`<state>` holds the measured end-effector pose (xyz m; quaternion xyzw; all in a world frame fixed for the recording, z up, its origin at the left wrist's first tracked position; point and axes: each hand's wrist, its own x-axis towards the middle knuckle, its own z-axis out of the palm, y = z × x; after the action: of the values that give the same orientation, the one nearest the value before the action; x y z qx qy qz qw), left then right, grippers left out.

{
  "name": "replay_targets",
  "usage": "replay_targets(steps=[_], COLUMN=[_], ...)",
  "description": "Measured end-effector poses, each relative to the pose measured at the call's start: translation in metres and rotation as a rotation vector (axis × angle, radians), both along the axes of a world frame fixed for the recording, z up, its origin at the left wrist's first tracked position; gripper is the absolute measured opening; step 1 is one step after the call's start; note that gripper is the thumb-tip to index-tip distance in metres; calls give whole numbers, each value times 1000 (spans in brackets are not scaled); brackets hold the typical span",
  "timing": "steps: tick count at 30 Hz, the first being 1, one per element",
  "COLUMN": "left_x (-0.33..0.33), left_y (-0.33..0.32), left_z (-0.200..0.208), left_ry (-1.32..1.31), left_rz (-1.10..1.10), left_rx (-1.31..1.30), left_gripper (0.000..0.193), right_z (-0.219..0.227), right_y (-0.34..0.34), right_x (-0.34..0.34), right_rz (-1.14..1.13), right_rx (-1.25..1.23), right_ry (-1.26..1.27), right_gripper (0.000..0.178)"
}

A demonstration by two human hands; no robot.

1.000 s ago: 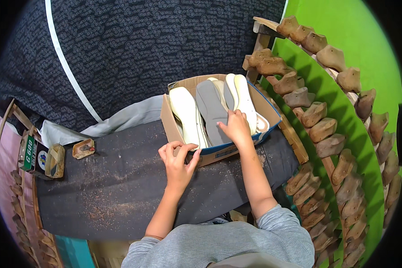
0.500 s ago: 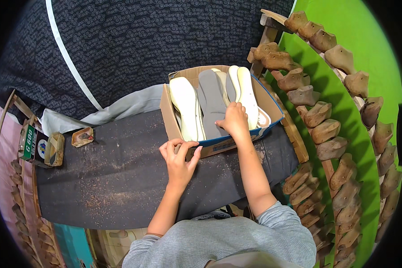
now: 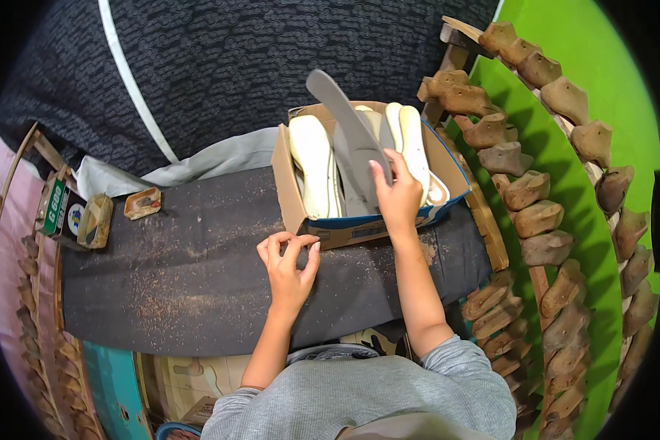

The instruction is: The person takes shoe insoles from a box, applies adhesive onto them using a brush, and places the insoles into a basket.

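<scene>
My right hand (image 3: 399, 199) grips a grey shoe insole (image 3: 347, 117) between thumb and fingers, tilted up with its far end above the cardboard box (image 3: 290, 180). Cream insoles (image 3: 310, 150) stand at the left inside the box, and more cream insoles (image 3: 414, 150) at the right. Another grey insole shows partly behind the lifted one. Close to the box's front left corner is my left hand (image 3: 289, 275), its fingers bent and apart with nothing held in them; whether it touches the cardboard I cannot tell.
Wooden shoe lasts (image 3: 532, 191) hang in rows on racks along the right. Shavings lie scattered over the dark table cover (image 3: 220, 249). At the left edge sit a green and black box (image 3: 59, 209), an open container (image 3: 95, 221) and a small tray (image 3: 142, 204).
My right hand has lifted the grey insole up from among the others in the box. My left hand has come slightly down, off the box's front edge.
</scene>
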<state>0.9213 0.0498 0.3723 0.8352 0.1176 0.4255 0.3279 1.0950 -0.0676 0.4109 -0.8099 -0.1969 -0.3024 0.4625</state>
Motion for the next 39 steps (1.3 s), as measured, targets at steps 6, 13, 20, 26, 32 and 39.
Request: replay_targets(steps=[6, 13, 20, 26, 32, 39], left_x=[-45, -112, -138, -168, -212, -248], left_y=[10, 34, 100, 195, 281, 327], left_z=[-5, -3, 5, -23, -37, -54], left_ry=[-76, -200, 14, 304, 258, -39], left_rz=[169, 427, 423, -18, -275, -419], left_rx=[-44, 235, -26, -640, -1060, -1364], left_gripper=[9, 10, 23, 32, 30, 55], right_z=[20, -8, -51, -66, -75, -86], right_y=[14, 57, 118, 195, 284, 362], right_x=[-47, -96, -125, -154, -190, -194], right_rz=[299, 666, 873, 952, 1002, 698], right_rx=[129, 19, 5, 28, -22, 11], right_ry=[-446, -512, -432, -371, -317, -198], right_gripper=[28, 16, 15, 13, 20, 42])
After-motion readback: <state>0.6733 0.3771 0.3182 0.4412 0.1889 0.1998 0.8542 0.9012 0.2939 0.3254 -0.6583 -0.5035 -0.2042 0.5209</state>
